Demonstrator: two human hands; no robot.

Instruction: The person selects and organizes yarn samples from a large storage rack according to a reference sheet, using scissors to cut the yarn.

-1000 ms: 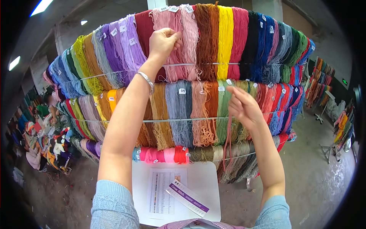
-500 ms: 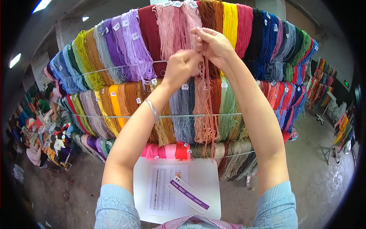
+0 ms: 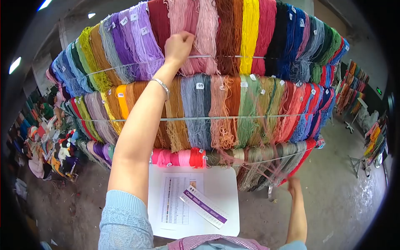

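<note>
My left hand (image 3: pixel 179 48), a bracelet on its wrist, is raised to the top row of the thread rack. Its fingers are closed at the pink thread (image 3: pixel 207 33) hanging there; the fingertips are partly hidden. Low on the right, my right hand (image 3: pixel 294 186) is closed at the end of loose dusty-pink strands (image 3: pixel 266 125), which are blurred and stretch down across the green and grey skeins. Dark red thread (image 3: pixel 159 25) hangs left of the pink, brown thread (image 3: pixel 226 37) to its right.
Below the rack stands a white table (image 3: pixel 227 177) bearing a printed chart (image 3: pixel 177 200) and a purple-and-white card (image 3: pixel 204 207) lettered "Cross Stitch". Metal bars (image 3: pixel 183 118) cross the hanging skeins. Piled coloured goods (image 3: pixel 54 146) lie left; another thread rack (image 3: pixel 352 89) stands right.
My hands have parted from together at the upper middle. The left has moved left and up onto the pink thread; the right has swept down and right with the pink strands.
</note>
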